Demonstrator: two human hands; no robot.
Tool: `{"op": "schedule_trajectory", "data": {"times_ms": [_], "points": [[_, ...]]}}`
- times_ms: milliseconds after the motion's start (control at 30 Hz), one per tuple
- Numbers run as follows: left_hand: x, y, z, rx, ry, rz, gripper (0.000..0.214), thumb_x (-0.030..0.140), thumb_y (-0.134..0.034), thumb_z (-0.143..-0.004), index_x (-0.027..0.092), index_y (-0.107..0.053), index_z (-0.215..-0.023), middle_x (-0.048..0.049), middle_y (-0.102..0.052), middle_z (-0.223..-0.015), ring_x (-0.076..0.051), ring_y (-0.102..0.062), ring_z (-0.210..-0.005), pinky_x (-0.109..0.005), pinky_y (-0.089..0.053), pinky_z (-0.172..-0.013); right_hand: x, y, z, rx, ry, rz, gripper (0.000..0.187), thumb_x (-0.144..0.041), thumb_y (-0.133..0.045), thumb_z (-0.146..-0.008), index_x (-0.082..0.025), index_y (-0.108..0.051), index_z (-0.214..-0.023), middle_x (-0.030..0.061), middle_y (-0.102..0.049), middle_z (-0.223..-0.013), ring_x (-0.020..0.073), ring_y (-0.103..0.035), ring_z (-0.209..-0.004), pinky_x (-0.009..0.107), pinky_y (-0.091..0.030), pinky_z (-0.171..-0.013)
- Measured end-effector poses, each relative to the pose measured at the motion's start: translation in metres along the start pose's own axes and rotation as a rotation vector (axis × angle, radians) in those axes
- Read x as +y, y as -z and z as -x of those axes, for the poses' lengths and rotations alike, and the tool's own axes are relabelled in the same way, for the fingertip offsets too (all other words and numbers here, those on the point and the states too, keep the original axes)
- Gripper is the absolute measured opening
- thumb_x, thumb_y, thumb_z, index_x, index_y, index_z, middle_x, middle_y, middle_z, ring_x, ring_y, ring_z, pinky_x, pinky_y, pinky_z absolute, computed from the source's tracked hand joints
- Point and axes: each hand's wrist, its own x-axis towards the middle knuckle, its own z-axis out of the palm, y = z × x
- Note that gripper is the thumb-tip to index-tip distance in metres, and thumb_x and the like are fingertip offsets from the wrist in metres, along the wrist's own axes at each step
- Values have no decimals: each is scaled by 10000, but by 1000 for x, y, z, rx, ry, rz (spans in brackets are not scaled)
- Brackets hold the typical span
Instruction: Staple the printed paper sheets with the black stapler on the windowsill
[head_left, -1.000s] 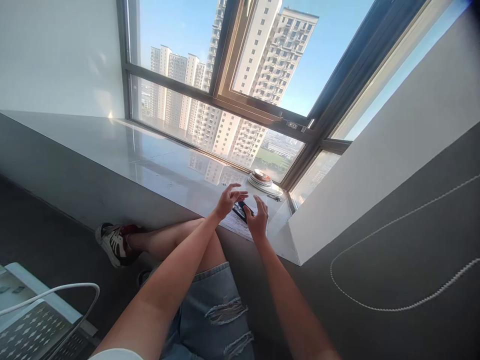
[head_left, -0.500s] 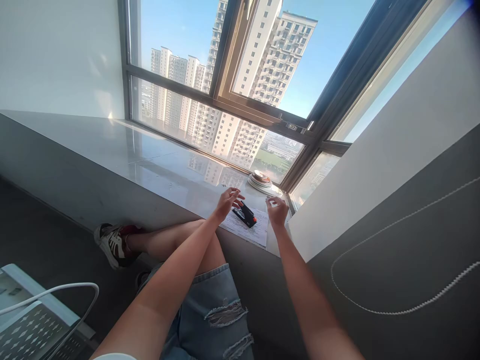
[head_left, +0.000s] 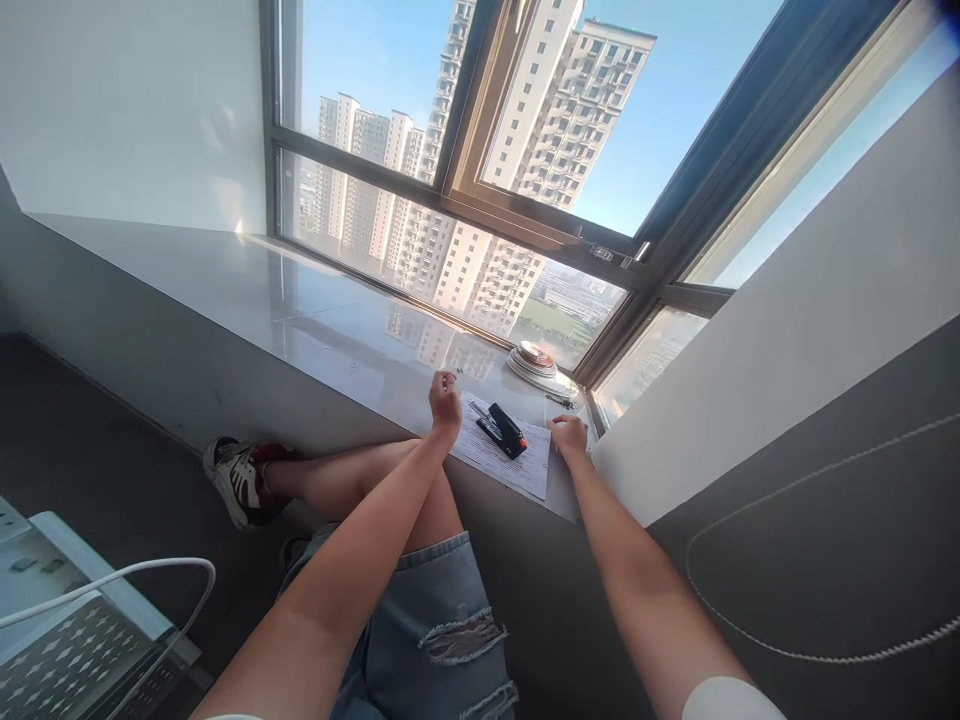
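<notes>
A white printed paper sheet (head_left: pixel 525 465) lies at the near edge of the glossy window sill (head_left: pixel 300 310). A black stapler with an orange tip (head_left: pixel 501 430) rests on it. My left hand (head_left: pixel 445 400) sits at the sheet's left corner with its fingers curled in. My right hand (head_left: pixel 568 436) sits at the sheet's right edge, knuckles up and fingers curled under. Neither hand touches the stapler. Whether the fingers pinch the paper is hidden.
A stack of round white plates with an orange top (head_left: pixel 536 360) stands in the sill's far right corner by the window frame (head_left: pixel 622 300). A white wall block (head_left: pixel 750 330) borders the right side. My knees, denim shorts (head_left: pixel 435 620), a shoe (head_left: pixel 236 480) and a laptop with a white cable (head_left: pixel 90 630) are below.
Both hands left the stapler and spread apart to the paper's left and right edges, and their fingers curled in. The camera shifted slightly left.
</notes>
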Motion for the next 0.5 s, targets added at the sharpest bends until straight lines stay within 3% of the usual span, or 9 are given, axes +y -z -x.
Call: {"op": "schedule_trajectory", "data": {"times_ms": [100, 167, 200, 267, 367, 433, 500], "points": [[-8, 5, -7, 215, 126, -106, 147, 249, -478, -969, 228, -519, -830, -37, -552, -812, -182, -530, -750, -306, -407, -684, -29, -1, -15, 101, 42, 1, 219, -244, -570, -828, -158, -768, -863, 149, -729, -853, 327, -621, -1035, 434, -484, -932], [-11, 5, -9, 228, 185, -124, 152, 239, -463, -967, 232, -506, -821, -39, -547, -814, -188, -522, -761, -315, -402, -699, -61, -6, -28, 107, 178, -17, 251, -255, -543, -881, -138, -764, -884, 138, -729, -857, 281, -640, -920, 410, -488, -908], [-13, 5, -10, 217, 191, -129, 153, 237, -455, -968, 234, -501, -822, -41, -548, -820, -191, -522, -767, -318, -402, -705, -80, -12, -34, 69, 247, -33, 267, -262, -532, -904, -128, -762, -906, 134, -730, -869, 257, -643, -863, 390, -496, -873], [-13, 3, -11, 202, 164, -165, 161, 233, -447, -973, 233, -493, -818, -53, -555, -855, -202, -530, -811, -325, -411, -740, -122, -28, -46, -140, 421, -63, 250, -254, -554, -919, -120, -764, -946, 115, -739, -903, 217, -647, -817, 335, -502, -817], [-11, 0, -11, 210, 83, -279, 161, 224, -452, -976, 223, -494, -821, -102, -560, -1001, -241, -543, -954, -349, -419, -841, -178, -64, -59, -402, 616, 21, 212, -144, -591, -886, -134, -773, -993, 84, -748, -938, 183, -651, -839, 298, -493, -859], [-9, 1, -11, 208, 32, -342, 151, 222, -456, -982, 214, -501, -838, -135, -537, -1096, -267, -539, -1034, -366, -416, -891, -205, -90, -66, -518, 668, 129, 178, -85, -659, -825, -126, -783, -945, 91, -747, -961, 188, -652, -890, 301, -490, -906], [-7, 2, -9, 192, 0, -372, 154, 239, -451, -998, 208, -506, -857, -149, -520, -1120, -285, -540, -1062, -374, -419, -899, -221, -113, -71, -501, 668, 129, 146, -83, -719, -787, -137, -788, -904, 95, -746, -981, 199, -655, -936, 317, -496, -935]]}}
